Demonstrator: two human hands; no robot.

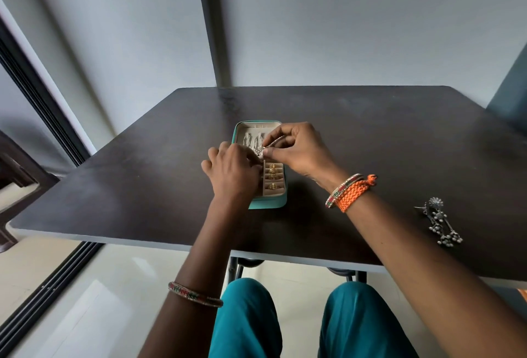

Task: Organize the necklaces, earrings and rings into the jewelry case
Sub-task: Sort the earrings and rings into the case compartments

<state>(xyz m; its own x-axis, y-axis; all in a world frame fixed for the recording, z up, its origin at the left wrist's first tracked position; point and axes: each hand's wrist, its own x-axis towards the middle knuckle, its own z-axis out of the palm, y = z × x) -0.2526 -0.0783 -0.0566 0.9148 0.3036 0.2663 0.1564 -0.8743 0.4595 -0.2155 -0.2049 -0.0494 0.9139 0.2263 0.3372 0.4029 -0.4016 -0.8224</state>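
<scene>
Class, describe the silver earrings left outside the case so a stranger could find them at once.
Start at the dark table, then go to its near right edge, right of the right hand. The silver earrings lie there loose, unlike the gold rings in the teal jewelry case.

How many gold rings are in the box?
3 show, stacked in the ring slots of the teal jewelry case: top, middle, bottom. The left hand may hide more.

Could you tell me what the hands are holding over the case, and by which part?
The right hand pinches a thin silver chain near its end; the left hand meets it, grip hidden.
</scene>
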